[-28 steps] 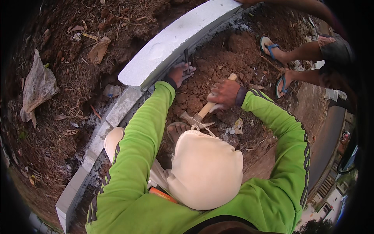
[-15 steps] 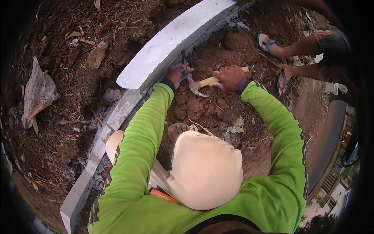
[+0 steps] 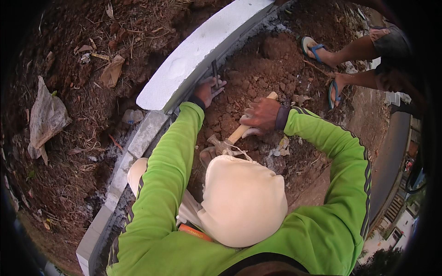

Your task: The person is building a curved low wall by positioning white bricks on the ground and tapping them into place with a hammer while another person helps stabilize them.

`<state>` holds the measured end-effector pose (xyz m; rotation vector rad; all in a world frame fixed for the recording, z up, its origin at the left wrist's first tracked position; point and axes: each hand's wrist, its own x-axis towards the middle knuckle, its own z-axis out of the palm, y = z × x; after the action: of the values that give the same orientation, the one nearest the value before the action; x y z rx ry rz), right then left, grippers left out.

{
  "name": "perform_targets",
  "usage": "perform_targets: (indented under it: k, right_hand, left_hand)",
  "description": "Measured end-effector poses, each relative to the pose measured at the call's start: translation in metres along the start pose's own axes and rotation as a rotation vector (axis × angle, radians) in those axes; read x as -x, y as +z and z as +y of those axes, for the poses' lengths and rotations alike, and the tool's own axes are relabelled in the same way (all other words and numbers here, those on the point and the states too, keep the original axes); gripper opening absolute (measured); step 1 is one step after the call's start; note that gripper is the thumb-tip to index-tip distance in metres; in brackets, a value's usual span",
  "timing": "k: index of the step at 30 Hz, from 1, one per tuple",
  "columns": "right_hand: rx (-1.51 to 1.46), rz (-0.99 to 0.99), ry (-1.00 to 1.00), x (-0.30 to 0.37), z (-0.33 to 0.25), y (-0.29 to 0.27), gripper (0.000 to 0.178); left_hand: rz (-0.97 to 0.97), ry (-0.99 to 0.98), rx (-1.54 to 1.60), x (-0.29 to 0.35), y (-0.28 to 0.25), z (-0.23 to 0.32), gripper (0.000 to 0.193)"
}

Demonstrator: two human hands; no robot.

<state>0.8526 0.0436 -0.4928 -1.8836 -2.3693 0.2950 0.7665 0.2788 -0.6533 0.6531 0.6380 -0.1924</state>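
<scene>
My right hand (image 3: 261, 116) is closed round the wooden handle of a claw hammer (image 3: 238, 133). The hammer's head hangs low, close to my bent knee and partly over my foot. Against the side of a long white block (image 3: 198, 53), my left hand (image 3: 208, 90) grips a thin dark metal rod (image 3: 214, 68). Its upper end stands out above my fingers along the block's face; the lower end is hidden by my hand. Loose reddish soil (image 3: 244, 85) lies beside both hands.
A row of grey blocks (image 3: 122, 170) runs on from the white one toward the lower left. At the upper right stands another person in blue-strapped sandals (image 3: 316, 51). A crumpled sack (image 3: 46, 115) lies on the dirt at left, and a paved road (image 3: 390, 156) passes at right.
The hammer has swung away from the rod, down toward my knee, as my right hand drew back and slightly left. My left hand keeps its place at the block.
</scene>
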Motion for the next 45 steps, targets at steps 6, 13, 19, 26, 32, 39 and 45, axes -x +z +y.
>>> perform_targets:
  k: [6,13,19,26,32,39,45]
  right_hand:
    - [0.051,-0.175,0.612,0.001,0.016,0.007,0.045]
    - [0.006,-0.044,0.09,0.0,0.021,0.003,0.046]
    - [0.054,-0.132,0.16,0.004,-0.002,0.001,0.045]
    - [0.096,-0.148,0.489,0.003,0.018,0.007,0.049]
    - [0.037,-0.038,0.036,-0.001,0.001,0.004,0.043]
    - [0.081,0.017,0.104,0.007,-0.003,0.009,0.045]
    - [0.066,-0.187,0.511,0.004,0.035,0.002,0.05]
  left_hand:
    - [0.051,0.002,-0.081,0.002,0.007,0.007,0.029]
    - [0.017,-0.003,-0.061,0.0,-0.003,0.001,0.03]
    - [0.027,-0.007,-0.078,0.003,-0.002,-0.005,0.03]
    - [0.046,-0.002,-0.077,0.002,0.002,-0.002,0.028]
    - [0.091,-0.027,-0.139,0.008,0.011,0.007,0.025]
    - [0.08,-0.023,-0.133,0.005,0.01,0.003,0.027]
    - [0.074,-0.045,-0.096,0.001,0.004,0.004,0.028]
